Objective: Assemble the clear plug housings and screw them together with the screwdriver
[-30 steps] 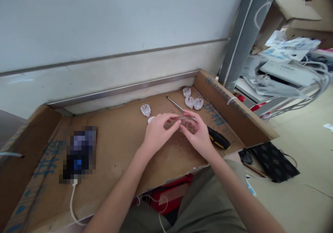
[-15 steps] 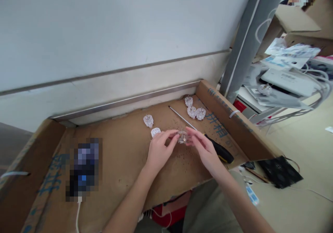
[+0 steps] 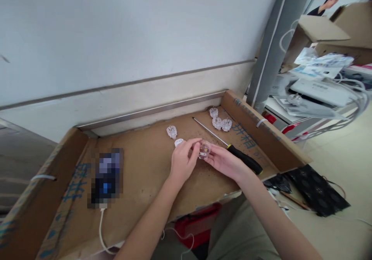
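Between my two hands is a clear plastic plug housing with metal parts showing inside. My left hand pinches it from the left with thumb and fingers. From the right, my right hand grips the same housing with its fingertips. Just beyond my left hand lies a white plug part, partly covered by the fingers. A clear plug piece with pins rests a little farther back. To the right of my right hand is a screwdriver with a black and yellow handle, its shaft pointing away.
Several clear plug pieces sit together at the back right of the cardboard tray. A phone-like device, blurred out, lies at left on a white cable. Raised cardboard walls border both sides. Beyond the pillar, a person is visible.
My right hand has turned, its palm facing up more beneath the plug housing. The housing is tilted differently between my fingers. The whole view has shifted slightly.
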Tool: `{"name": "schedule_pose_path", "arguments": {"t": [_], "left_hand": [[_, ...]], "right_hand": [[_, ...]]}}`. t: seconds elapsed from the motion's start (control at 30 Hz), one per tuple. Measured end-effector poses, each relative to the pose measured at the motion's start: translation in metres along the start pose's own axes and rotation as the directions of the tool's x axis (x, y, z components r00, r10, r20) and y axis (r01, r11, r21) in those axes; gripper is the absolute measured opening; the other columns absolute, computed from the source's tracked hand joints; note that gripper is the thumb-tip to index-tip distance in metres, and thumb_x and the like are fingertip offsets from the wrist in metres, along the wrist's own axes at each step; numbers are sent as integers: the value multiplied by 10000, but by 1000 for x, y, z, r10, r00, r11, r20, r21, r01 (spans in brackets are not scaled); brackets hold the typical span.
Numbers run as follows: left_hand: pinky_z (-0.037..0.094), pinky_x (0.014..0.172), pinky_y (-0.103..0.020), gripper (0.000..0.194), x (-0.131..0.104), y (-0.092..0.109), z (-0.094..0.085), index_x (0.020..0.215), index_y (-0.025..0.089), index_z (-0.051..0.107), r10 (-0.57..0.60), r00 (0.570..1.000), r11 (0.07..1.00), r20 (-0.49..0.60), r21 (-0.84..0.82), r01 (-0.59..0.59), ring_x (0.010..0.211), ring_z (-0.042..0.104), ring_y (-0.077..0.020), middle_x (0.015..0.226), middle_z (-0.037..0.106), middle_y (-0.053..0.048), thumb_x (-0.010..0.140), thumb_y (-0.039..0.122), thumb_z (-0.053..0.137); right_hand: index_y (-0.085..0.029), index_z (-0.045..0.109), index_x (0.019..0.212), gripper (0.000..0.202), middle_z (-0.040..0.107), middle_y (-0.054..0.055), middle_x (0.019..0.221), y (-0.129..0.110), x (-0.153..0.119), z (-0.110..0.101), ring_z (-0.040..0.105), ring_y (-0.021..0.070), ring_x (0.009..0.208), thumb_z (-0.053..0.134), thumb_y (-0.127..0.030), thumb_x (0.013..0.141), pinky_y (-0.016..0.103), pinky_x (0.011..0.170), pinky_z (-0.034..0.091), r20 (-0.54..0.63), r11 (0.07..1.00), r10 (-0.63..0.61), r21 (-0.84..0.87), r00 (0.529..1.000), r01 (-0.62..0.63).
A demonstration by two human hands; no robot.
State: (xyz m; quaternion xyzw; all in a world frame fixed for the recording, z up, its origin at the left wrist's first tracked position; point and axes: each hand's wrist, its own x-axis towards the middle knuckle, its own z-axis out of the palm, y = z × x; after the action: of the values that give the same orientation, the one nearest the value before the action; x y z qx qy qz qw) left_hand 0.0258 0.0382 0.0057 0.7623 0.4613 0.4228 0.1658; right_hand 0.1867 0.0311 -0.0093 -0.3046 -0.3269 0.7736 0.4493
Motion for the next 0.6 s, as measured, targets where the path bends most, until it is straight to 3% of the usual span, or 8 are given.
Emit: {"name": "schedule_pose_path", "arguments": {"t": [0.17,0.27,0.4,0.6], "left_hand": [[478,794,-314,300,1,2,1,1129,219,579,5,1000,999,-8,-53,-5,827,601,-157,947,669,-35,856,341,561],[468,790,-310,305,4,4,1,1119,227,584,-26,998,997,-48,-70,23,814,576,-155,892,644,-21,838,345,590],[441,836,-335,354,9,2,-10,1143,251,584,-15,998,999,-66,28,17,897,546,-180,931,609,-31,833,423,586],[335,982,-458,667,14,-26,-44,1289,259,479,-134,978,915,162,399,59,1165,449,-301,1278,548,-76,719,564,643]], "right_hand": [[-206,598,1074,264,614,21,1114,-3,8,5,594,50,957,604,-300,828,184,905,481,15,996,-1,92,1000,-1],[-193,602,1028,240,629,19,998,-1,14,4,597,53,850,604,-328,830,180,775,505,4,994,23,108,1000,-24],[-127,571,1039,258,604,37,925,-10,27,3,571,71,769,563,-315,863,213,688,502,11,997,31,71,999,-32],[-108,550,1027,228,564,34,900,-40,54,-1,533,62,733,508,-290,897,204,654,493,-19,993,-45,-113,999,43]]}}
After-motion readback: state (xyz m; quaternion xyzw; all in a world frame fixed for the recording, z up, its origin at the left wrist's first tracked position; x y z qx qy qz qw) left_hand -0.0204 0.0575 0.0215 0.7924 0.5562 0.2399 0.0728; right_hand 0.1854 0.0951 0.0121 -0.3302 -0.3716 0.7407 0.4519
